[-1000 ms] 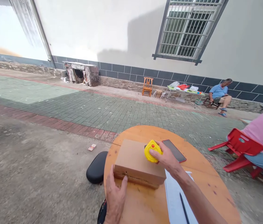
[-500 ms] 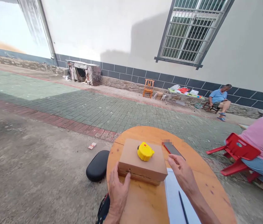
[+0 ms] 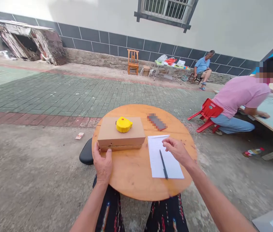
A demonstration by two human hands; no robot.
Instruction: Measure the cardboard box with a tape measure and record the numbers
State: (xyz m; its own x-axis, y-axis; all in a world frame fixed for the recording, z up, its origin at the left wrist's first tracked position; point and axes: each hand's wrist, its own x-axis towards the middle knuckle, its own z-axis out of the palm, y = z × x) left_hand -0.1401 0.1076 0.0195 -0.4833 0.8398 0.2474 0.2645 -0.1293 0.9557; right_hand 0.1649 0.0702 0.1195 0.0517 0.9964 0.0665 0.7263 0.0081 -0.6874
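Apparently poised to pinch up a pen (image 3: 163, 163) at four o'clock, the right hand (image 3: 176, 149) hangs half-curled, empty; the left hand (image 3: 103, 166), spread, touches a cardboard box (image 3: 124, 139) under a tape measure (image 3: 124, 125) at ten.

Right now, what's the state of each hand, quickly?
Left hand: open, thumb and fingers spread against the cardboard box.
Right hand: loosely curled over the paper, nothing visible in it; whether fully closed can't be told.

Yellow tape measure (image 3: 124, 125) lies on brown box (image 3: 120, 143).
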